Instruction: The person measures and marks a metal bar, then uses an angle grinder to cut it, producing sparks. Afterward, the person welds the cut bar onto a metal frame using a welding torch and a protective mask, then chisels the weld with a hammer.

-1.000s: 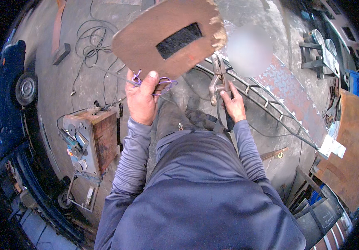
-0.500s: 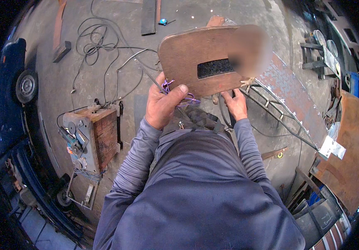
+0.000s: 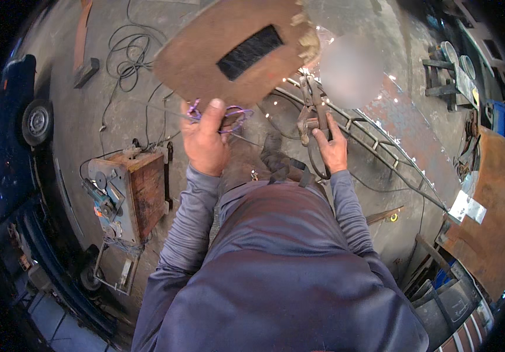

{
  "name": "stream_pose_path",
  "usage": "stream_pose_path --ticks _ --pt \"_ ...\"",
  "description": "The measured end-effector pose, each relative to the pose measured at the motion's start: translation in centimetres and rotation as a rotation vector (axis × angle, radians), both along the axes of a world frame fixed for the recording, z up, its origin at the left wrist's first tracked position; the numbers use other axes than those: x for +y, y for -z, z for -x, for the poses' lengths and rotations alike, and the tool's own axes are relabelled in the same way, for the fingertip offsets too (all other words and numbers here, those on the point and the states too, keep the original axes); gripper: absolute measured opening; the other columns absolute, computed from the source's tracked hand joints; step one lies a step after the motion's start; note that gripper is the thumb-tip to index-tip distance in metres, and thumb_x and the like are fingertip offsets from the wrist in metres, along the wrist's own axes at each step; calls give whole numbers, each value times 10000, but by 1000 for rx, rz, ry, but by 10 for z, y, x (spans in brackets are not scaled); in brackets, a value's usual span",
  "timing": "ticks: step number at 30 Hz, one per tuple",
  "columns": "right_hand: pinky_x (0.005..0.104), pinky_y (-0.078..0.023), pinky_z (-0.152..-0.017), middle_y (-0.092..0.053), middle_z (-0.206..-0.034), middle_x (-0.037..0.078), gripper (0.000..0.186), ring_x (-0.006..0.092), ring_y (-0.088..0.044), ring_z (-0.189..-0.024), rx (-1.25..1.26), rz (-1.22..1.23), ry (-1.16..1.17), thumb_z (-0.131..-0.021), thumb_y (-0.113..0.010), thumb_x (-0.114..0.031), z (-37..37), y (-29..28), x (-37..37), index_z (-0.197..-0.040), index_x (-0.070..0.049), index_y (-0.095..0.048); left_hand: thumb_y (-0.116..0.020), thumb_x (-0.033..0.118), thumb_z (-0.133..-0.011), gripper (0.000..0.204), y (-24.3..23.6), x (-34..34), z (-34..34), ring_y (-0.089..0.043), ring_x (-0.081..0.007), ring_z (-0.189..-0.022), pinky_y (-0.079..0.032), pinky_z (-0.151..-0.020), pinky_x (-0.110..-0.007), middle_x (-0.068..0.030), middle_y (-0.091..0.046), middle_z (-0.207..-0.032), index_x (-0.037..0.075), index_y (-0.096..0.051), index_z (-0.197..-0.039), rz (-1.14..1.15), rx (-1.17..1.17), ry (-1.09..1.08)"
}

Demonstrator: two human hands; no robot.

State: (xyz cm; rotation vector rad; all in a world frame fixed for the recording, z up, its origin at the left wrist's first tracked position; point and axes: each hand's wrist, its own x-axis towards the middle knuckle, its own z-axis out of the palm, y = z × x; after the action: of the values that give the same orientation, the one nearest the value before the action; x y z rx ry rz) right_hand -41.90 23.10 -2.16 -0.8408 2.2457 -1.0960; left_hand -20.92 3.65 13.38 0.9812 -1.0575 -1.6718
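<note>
Shield (image 3: 211, 50) is now sitting higher and further left than half a second ago, tilting up at its right end and no longer covering the clamp (image 3: 320, 111). Left hand (image 3: 206, 141) is closing on the shield's lower edge beside the purple cord (image 3: 194, 110), thumb pressing on the near side; a thin rod (image 3: 243, 139) seems to be running through the same hand. Dark window (image 3: 251, 51) is slanting with the board, which is hanging above the floor (image 3: 70, 117). Right hand (image 3: 332, 146) is wrapping the clamp's handle just beyond the waist, with a dark cable (image 3: 313, 161) looping below; whether the clamp's jaws are biting on anything, cannot tell. Ladder-like frame (image 3: 375, 142) and a patchy painted sheet (image 3: 405, 126) are stretching away to the right; a box on wheels (image 3: 147, 199) is standing at left, a grinder (image 3: 104, 205) resting along the left edge of its top. Judging by looks: shield is probably behaving as light, stiff board, likely crumbling at its frayed right edge, so the lower edge by the cord is offering the best hold. Clamp is presumably weighing more, its cable dragging; handle is suiting the fingers better than the jaw end.
</note>
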Motion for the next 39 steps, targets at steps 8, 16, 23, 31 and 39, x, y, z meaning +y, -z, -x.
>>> stream_pose_path --ticks 8,16,23,31,39 --pt "352 -408 -1082 -548 -1409 215 637 293 -528 -1318 -5 -55 11 -858 -732 -237 -2 2 -1 -1406 0 -509 -580 196 -983 209 0 -13 -4 -462 -73 -518 -323 -423 -205 -18 -554 -771 78 -463 -1110 27 -7 2" --pt "368 -411 -1089 -555 -1407 197 637 313 -534 -1311 6 -77 -7 -848 -729 -254 0 -1 -8 -1401 -13 -522 -583 199 -981 231 1 -10 -1 -498 -78 -538 -329 -421 -204 -29 -569 -783 52 -460 -1110 54 -37 51" --pt "363 -413 -1087 -558 -1402 198 645 313 -538 -1307 -42 -62 -4 -845 -735 -258 2 5 -8 -1407 -26 -520 -599 171 -953 298 -3 -9 -1 -598 -109 -666 -428 -482 -213 -57 -616 -916 31 -492 -1193 -19 -29 119" --pt "375 -420 -1077 -556 -1389 230 654 332 -541 -1300 -6 -97 -5 -844 -738 -280 2 8 -6 -1388 12 -523 -663 131 -877 522 0 3 3 -670 -209 -947 -567 -807 -330 -139 -653 -1137 -28 -475 -1337 -150 83 388" --pt "378 -427 -1069 -565 -1366 251 647 349 -547 -1287 -36 -98 -5 -835 -745 -291 5 17 -3 -1349 47 -544 -644 135 -881 531 7 5 6 -690 -273 -955 -597 -796 -381 -163 -630 -1172 2 -436 -1352 -146 71 412"
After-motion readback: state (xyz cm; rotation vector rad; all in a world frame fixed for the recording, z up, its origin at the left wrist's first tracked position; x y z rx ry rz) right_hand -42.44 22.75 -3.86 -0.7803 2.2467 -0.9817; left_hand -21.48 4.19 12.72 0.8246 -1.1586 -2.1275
